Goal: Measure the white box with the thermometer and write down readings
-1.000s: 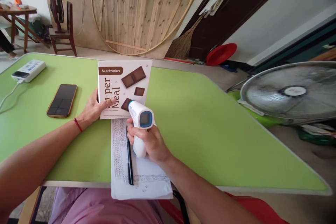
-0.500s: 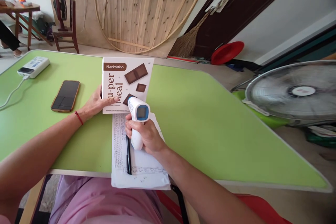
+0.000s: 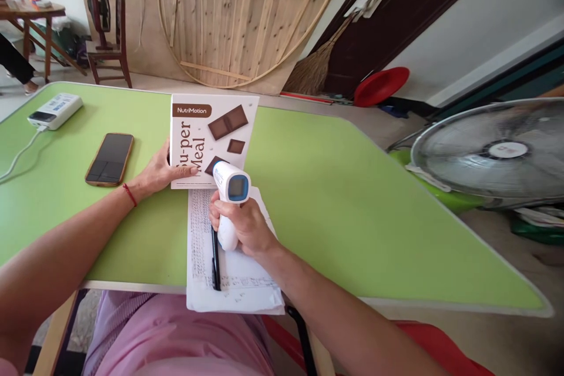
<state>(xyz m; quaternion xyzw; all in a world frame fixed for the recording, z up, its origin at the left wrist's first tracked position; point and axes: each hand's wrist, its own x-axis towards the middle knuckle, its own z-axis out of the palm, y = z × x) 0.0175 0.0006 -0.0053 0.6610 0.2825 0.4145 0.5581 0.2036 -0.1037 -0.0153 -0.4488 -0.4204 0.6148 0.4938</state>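
Note:
My left hand (image 3: pixel 158 171) grips the lower left side of a white box (image 3: pixel 235 153) printed with brown chocolate pieces, its thumb across the front and its other fingers hidden behind. The box stands upright on the table. In my right hand (image 3: pixel 247 226) is a white and blue infrared thermometer (image 3: pixel 231 185), its front end close to the lower part of the box and its grey screen facing me. Whether it touches the box I cannot tell. Below, handwritten sheets of paper (image 3: pixel 255 288) overhang the table's front edge, with a black pen (image 3: pixel 215 264) lying on them.
On the green table (image 3: pixel 335 205), a dark phone (image 3: pixel 110 158) lies left of the box. Beyond it sits a white power bank (image 3: pixel 55 111) with a cable. A large fan (image 3: pixel 497 153) stands off the right edge. Another person's leg (image 3: pixel 17 64) shows at the far left.
The whole view has shifted very slightly. Both hands, the box and the thermometer keep practically the same places relative to one another.

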